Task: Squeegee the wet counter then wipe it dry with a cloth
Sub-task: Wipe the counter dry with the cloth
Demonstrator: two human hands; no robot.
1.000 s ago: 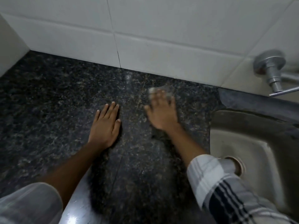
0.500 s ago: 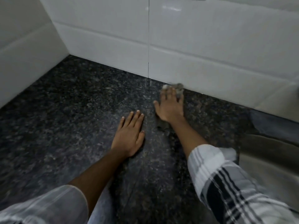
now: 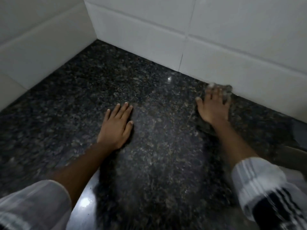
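Head view: your cloth [image 3: 224, 92] is a small grey wad lying on the counter [image 3: 149, 146], right against the foot of the white tiled wall [image 3: 232, 52] at the back. Your right hand [image 3: 213, 107] presses flat on top of it, fingers spread, so only the cloth's far edge peeks out past the fingertips; it is too blurred to tell more. Your left hand [image 3: 117, 126] lies open, palm down, fingers together, on bare granite, well apart from the cloth and nearer to you than the wall. Both rolled-up sleeves [image 3: 259, 185] are closest to you.
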